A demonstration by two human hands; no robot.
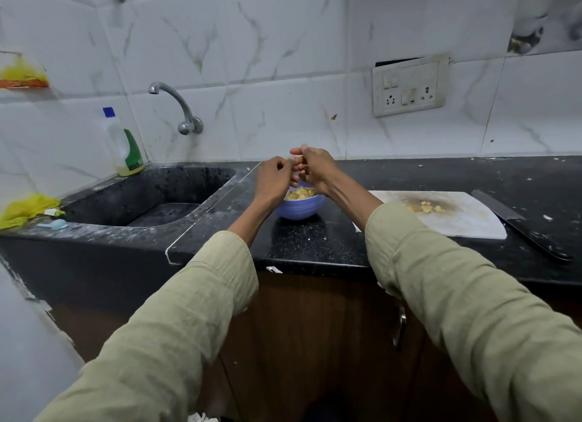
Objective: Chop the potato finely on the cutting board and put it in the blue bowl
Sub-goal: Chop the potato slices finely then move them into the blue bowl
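**Potato pieces being rubbed off the fingers over the bowl**

While most of the chopped potato (299, 193) already lies in the blue bowl (298, 208), the transfer step is judged to be under way, with one small heap of pieces (425, 207) left on the cutting board (466, 220).

Taken left to right: one sink (151, 198) is set into the counter (315, 242) at 9 o'clock from the bowl, with one tap (176, 107) and one bottle (124, 144) behind it. Directly above the bowl two hands are held together. The left hand (274, 177) is loosely curled, the right hand (315, 168) is curled with fingertips meeting the left; whether a scrap of potato is pinched between them cannot be told. One board lies at 3 o'clock from the bowl, and one knife (522, 226) is laid on the counter just beyond the board's right edge, untouched.

For the next move, the remaining heap would have to be gathered from the board and carried to the bowl; some spilling onto the counter is a likely risk.
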